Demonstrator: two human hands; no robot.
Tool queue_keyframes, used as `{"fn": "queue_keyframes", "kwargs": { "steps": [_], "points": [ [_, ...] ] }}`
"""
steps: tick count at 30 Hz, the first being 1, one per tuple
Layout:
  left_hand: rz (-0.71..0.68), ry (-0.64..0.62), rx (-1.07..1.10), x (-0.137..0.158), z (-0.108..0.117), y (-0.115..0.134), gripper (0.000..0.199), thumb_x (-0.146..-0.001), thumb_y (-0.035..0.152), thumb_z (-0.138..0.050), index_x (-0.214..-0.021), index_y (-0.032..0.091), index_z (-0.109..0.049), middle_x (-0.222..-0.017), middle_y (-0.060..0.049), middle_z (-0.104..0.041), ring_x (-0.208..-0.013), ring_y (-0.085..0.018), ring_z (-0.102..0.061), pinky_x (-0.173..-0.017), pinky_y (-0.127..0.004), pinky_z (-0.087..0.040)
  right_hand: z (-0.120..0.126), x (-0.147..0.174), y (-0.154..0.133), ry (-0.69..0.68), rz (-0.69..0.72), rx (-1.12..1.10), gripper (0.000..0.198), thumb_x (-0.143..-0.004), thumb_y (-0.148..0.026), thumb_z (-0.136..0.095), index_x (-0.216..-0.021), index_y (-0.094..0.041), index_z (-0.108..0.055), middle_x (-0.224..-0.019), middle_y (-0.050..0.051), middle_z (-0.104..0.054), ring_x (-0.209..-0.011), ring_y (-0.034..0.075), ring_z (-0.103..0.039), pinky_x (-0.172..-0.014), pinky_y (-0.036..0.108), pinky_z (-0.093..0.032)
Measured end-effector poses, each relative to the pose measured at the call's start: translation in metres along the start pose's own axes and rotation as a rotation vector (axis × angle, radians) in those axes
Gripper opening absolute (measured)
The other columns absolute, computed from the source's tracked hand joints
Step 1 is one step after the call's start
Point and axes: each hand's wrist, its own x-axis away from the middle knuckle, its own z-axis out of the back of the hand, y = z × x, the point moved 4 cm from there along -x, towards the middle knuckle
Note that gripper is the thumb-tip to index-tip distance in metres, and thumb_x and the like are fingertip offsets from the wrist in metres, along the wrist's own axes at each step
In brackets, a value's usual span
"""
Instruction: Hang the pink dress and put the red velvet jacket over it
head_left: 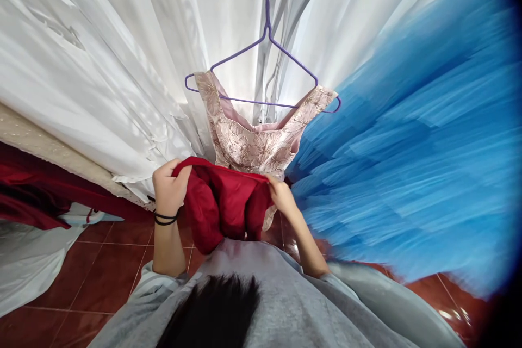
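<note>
A piece of dark red cloth (pixel 220 196) is stretched between my two hands, its upper edge pulled nearly straight and the rest hanging in folds. My left hand (pixel 169 185), with black bands at the wrist, pinches its left corner. At the other end my right hand (pixel 281 196) grips the edge between thumb and fingers. Just beyond the cloth hangs a pink floral dress (pixel 255 144), its straps over a purple hanger (pixel 265 38). The red cloth hides part of the dress's lower half. What kind of garment the red cloth is, I cannot tell.
White drapery (pixel 101 54) fills the left and back. A full blue tulle skirt (pixel 411 136) bulges in from the right. Metal rack parts (pixel 281 27) stand behind the hanger. Red and white fabrics (pixel 32 179) lie low at left, above a red tiled floor (pixel 101 266).
</note>
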Motion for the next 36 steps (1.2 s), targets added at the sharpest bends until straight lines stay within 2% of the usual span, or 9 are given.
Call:
{"fn": "queue_keyframes", "kwargs": {
  "steps": [3, 8, 11, 15, 19, 21, 26, 30, 36],
  "points": [
    [-0.069, 0.033, -0.178, -0.016, 0.009, 0.003, 0.035, -0.074, 0.029, -0.064, -0.051, 0.019, -0.039, -0.053, 0.006, -0.026, -0.054, -0.009, -0.029, -0.051, -0.025, -0.025, 0.052, -0.005, -0.003, 0.234, 0.076, -0.104, 0.044, -0.090, -0.018, -0.038, -0.122, -0.017, -0.069, -0.126, 0.012, -0.070, -0.118, 0.025, -0.066, -0.104, 0.040, -0.050],
    [-0.140, -0.066, -0.162, -0.035, -0.016, 0.023, 0.039, -0.079, 0.031, -0.058, -0.053, 0.020, -0.032, -0.052, 0.005, -0.025, -0.053, -0.009, -0.028, -0.050, -0.027, -0.023, 0.101, -0.011, -0.038, 0.397, 0.128, -0.361, 0.028, -0.082, -0.021, -0.042, -0.073, -0.019, -0.067, -0.069, 0.003, -0.066, -0.066, 0.018, -0.061, -0.070, 0.031, -0.052],
    [-0.222, -0.242, -0.095, -0.034, -0.055, 0.046, 0.037, -0.083, 0.031, -0.055, -0.053, 0.020, -0.036, -0.051, 0.004, -0.033, -0.054, -0.010, -0.034, -0.053, -0.027, -0.027, 0.097, -0.018, -0.072, 0.400, 0.231, -0.545, 0.027, -0.082, -0.038, -0.054, -0.092, -0.018, -0.069, -0.088, 0.005, -0.065, -0.078, 0.019, -0.061, -0.071, 0.032, -0.052],
    [-0.307, -0.565, 0.040, -0.020, -0.107, 0.079, 0.029, -0.084, 0.027, -0.053, -0.058, 0.018, -0.049, -0.056, 0.002, -0.049, -0.058, -0.012, -0.047, -0.059, -0.026, -0.037, 0.067, -0.038, -0.106, 0.262, 0.264, -0.532, 0.083, -0.064, -0.047, -0.080, -0.137, -0.019, -0.052, -0.129, 0.011, -0.060, -0.108, 0.026, -0.061, -0.094, 0.039, -0.053],
    [-0.358, -0.835, 0.187, -0.024, -0.124, 0.087, 0.021, -0.084, 0.036, -0.062, -0.084, 0.016, -0.067, -0.083, -0.004, -0.067, -0.082, -0.019, -0.064, -0.078, -0.029, -0.050, 0.065, -0.053, -0.093, 0.306, 0.166, -0.639, 0.040, -0.075, -0.041, -0.069, -0.108, -0.018, -0.067, -0.102, 0.007, -0.071, -0.097, 0.025, -0.067, -0.095, 0.042, -0.054],
    [-0.349, -0.673, 0.302, -0.049, -0.115, 0.069, 0.042, -0.080, 0.043, -0.072, -0.114, 0.018, -0.065, -0.119, -0.009, -0.065, -0.115, -0.026, -0.061, -0.096, -0.035, -0.049, 0.084, -0.050, -0.071, 0.389, 0.082, -0.715, 0.028, -0.072, -0.039, -0.071, -0.090, -0.019, -0.069, -0.090, 0.005, -0.072, -0.087, 0.024, -0.068, -0.087, 0.041, -0.057],
    [-0.244, 0.037, 0.266, -0.116, -0.094, -0.039, 0.124, -0.057, 0.039, -0.093, -0.154, 0.021, -0.019, -0.168, -0.015, -0.006, -0.156, -0.031, -0.002, -0.128, -0.040, -0.008, 0.176, -0.021, -0.009, 0.877, -0.009, -0.878, 0.030, -0.054, -0.033, -0.083, -0.073, -0.018, -0.066, -0.074, 0.003, -0.069, -0.065, 0.015, -0.063, -0.066, 0.030, -0.056],
    [-0.048, -0.168, 0.298, -0.133, -0.133, -0.105, 0.129, -0.051, 0.046, -0.093, -0.152, 0.009, -0.022, -0.166, -0.025, -0.010, -0.157, -0.030, -0.001, -0.128, -0.038, -0.004, 0.241, -0.009, 0.032, 1.234, 0.107, -0.982, 0.034, -0.045, -0.022, -0.086, -0.073, -0.019, -0.067, -0.071, -0.001, -0.067, -0.062, 0.011, -0.061, -0.064, 0.023, -0.053],
    [0.116, -0.592, 0.513, -0.123, -0.174, -0.096, 0.083, -0.042, 0.041, -0.094, -0.115, 0.011, -0.065, -0.123, -0.018, -0.069, -0.130, -0.034, -0.055, -0.113, -0.042, -0.041, 0.253, -0.022, 0.090, 1.191, -0.041, -0.858, 0.029, -0.050, -0.018, -0.085, -0.077, -0.017, -0.073, -0.080, 0.005, -0.072, -0.068, 0.013, -0.065, -0.072, 0.026, -0.055]
  ]
}}
